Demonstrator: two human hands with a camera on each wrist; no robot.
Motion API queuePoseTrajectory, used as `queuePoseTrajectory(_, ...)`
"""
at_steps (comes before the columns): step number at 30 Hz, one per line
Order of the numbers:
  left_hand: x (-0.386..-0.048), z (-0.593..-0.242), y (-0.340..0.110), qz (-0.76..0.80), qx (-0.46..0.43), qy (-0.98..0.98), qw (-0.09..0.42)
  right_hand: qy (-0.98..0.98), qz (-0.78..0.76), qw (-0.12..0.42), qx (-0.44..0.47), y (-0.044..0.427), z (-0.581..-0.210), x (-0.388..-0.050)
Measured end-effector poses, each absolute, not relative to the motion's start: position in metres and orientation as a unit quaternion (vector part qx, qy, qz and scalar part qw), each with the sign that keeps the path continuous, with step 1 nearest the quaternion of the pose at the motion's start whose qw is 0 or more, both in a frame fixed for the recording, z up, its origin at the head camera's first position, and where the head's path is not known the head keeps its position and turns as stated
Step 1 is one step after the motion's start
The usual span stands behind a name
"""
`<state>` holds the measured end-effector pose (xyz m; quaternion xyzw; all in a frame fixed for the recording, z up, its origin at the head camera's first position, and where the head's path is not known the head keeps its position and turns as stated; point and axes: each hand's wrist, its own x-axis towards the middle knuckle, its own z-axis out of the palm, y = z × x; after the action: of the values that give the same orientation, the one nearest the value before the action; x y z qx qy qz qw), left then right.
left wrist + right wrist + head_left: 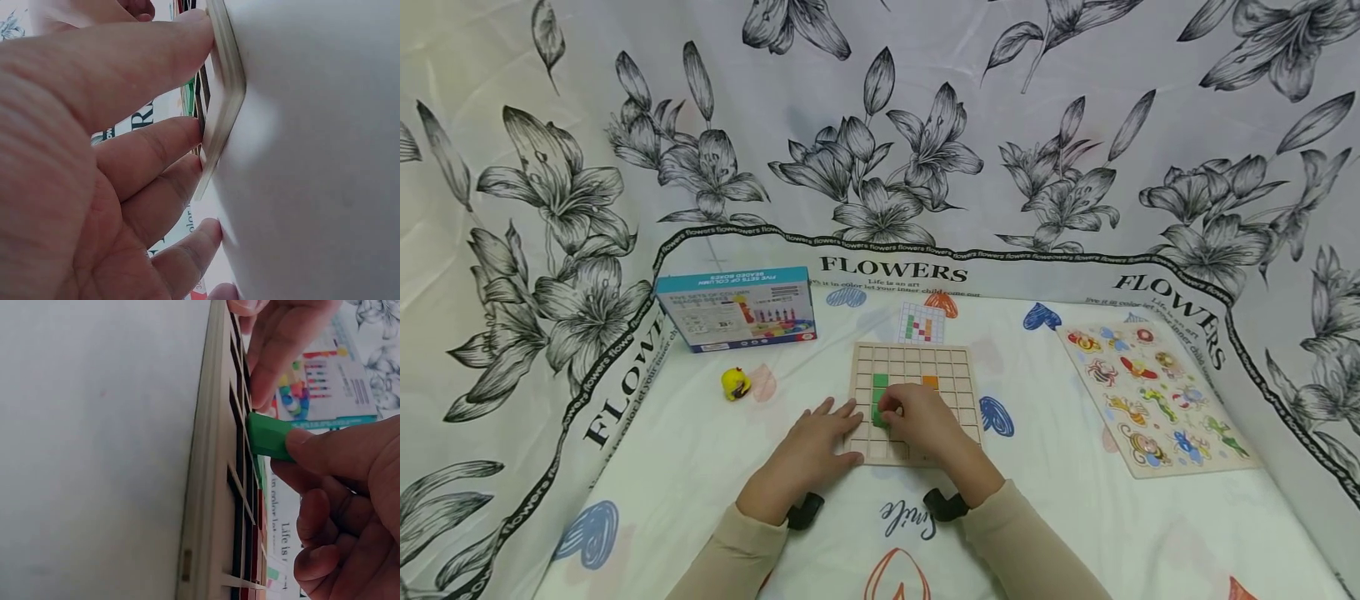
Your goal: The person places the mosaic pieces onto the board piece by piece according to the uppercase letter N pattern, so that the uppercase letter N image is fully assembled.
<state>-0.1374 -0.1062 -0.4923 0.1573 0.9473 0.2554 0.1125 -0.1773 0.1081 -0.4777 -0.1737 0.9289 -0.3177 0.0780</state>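
A wooden grid board (955, 356) lies on the cloth. Its squares hold green tiles (880, 381) in a left column and an orange tile (930, 382); red tiles (255, 553) show in the right wrist view. My right hand (922, 421) pinches a green block (270, 435) between thumb and finger, its far end at the grid's surface. My left hand (812, 442) lies at the board's left edge with spread fingers, the thumb and fingertips touching the rim. Under my right hand, part of the grid is hidden.
A printed pattern card (921, 323) touches the board's far edge. At the back left stands a toy box (737, 310), with a yellow rubber duck (735, 384) in front. An insect picture board (1153, 400) lies on the right. Flowered cloth hangs behind.
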Motion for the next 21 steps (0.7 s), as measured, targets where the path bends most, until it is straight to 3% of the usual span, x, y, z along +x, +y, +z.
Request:
queuePoseTrajectory(14, -0.137, -0.494, -0.107, 0.257, 0.156, 0.947, 0.114, 0.930, -0.297, 0.101, -0.189, 0.105, -0.486, -0.173)
queuePoseTrajectory(21, -0.137, -0.495, -0.106, 0.262, 0.160, 0.945, 0.110, 0.942, -0.261, 0.080, -0.195, 0.103, -0.489, -0.168)
